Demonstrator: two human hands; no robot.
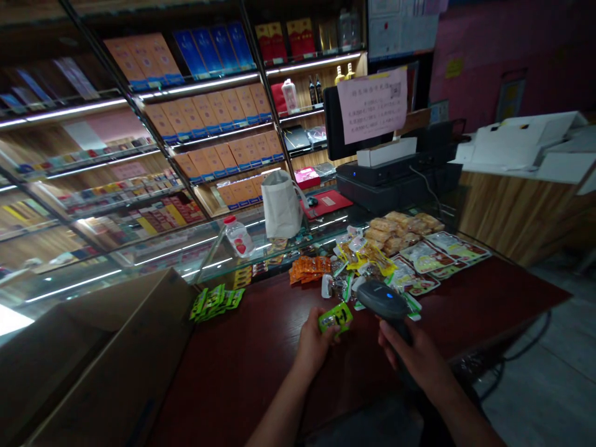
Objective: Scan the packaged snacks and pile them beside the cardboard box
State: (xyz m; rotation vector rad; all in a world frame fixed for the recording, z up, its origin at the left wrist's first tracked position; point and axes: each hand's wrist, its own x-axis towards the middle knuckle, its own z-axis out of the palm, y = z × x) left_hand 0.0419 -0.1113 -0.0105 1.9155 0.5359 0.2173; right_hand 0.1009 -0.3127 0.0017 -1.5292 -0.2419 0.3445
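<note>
Between the thumb and fingers of my left hand (314,340) is a small green snack packet (336,318), held above the dark red counter (242,366). My right hand (414,354) wraps round the handle of a grey barcode scanner (382,300), whose head points left toward the packet and shows a blue light. Several green packets (216,303) lie in a pile at the counter's left. Behind my hands sit orange packets (310,269), yellow packets (365,253) and clear bags of brown snacks (403,230). Flat white-and-green packages (431,254) spread to the right.
An open cardboard box (153,335) stands at the left. Beyond the counter, a glass display case (186,264) carries a white bag (281,208) and a red-capped jar (238,239). A monitor with a pink notice (372,105) stands at the back. Cables hang at the right edge.
</note>
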